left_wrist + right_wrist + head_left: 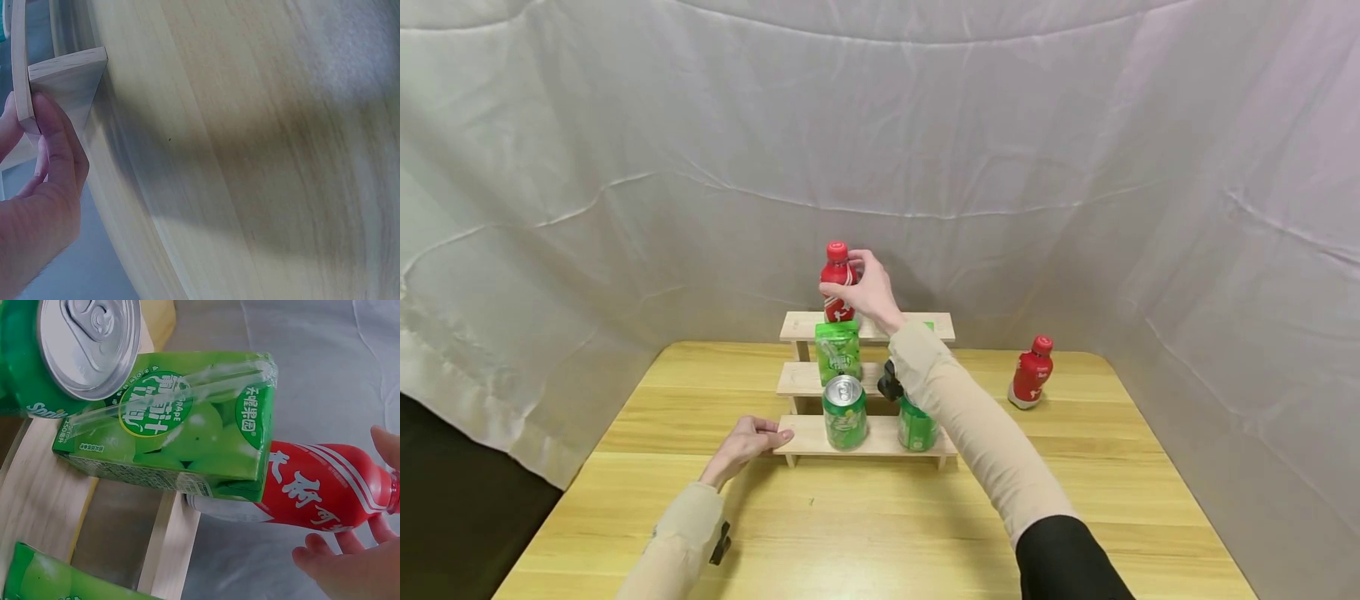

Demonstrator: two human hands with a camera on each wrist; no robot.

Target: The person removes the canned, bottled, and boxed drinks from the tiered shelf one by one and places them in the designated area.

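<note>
In the head view, my left hand (747, 446) pinches the left end of the lowest board of a three-step wooden display stand (797, 382). The left wrist view shows thumb and fingers on either side of that board (20, 69). My right hand (871, 292) holds a red drink bottle (837, 273) upright at the top step's left part. Seen from the right wrist, fingers (350, 542) lie along one side of the bottle (319, 487), with the thumb opposite, near its neck. A green grape juice carton (181, 419) stands on the middle step before it.
Two green soda cans, a left one (845, 412) and a right one (917, 425), stand on the lowest step. Another green carton (56, 578) is partly hidden behind my right forearm in the head view. A second red bottle (1032, 372) stands right on the wooden table (1075, 467). Grey curtain (1000, 167) hangs behind.
</note>
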